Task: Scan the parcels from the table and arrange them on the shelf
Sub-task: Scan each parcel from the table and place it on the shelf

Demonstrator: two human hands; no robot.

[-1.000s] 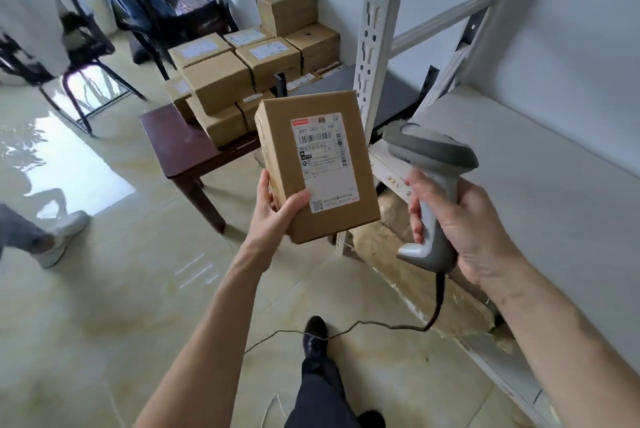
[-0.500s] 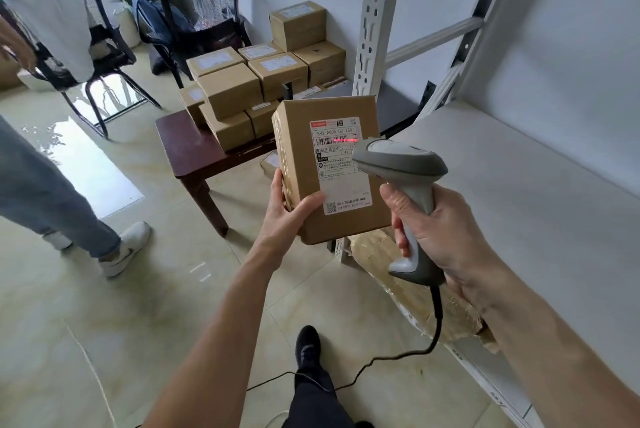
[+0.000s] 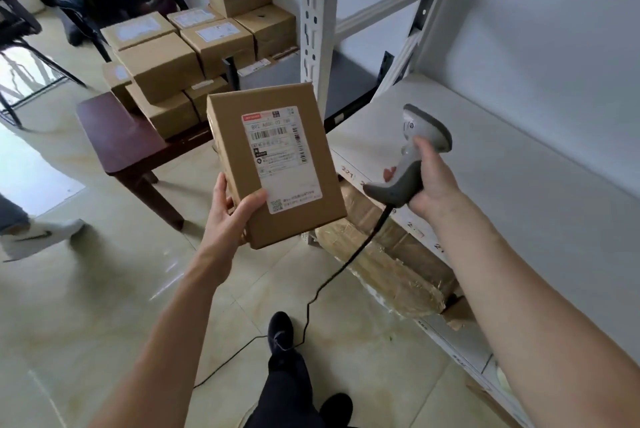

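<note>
Left hand [image 3: 231,216]: I have fingers wrapped round the lower corner of the parcel [image 3: 277,164], label up, held over the floor between table [image 3: 117,140] and shelf [image 3: 502,178]
Right hand [image 3: 433,185]: fingers closed round the scanner [image 3: 414,154] grip, above the shelf edge, apart from the parcel
Table: more parcels [image 3: 194,46] stacked

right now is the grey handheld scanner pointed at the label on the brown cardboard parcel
No, the grey handheld scanner in the right hand is turned away toward the white shelf, off the brown cardboard parcel.
</note>
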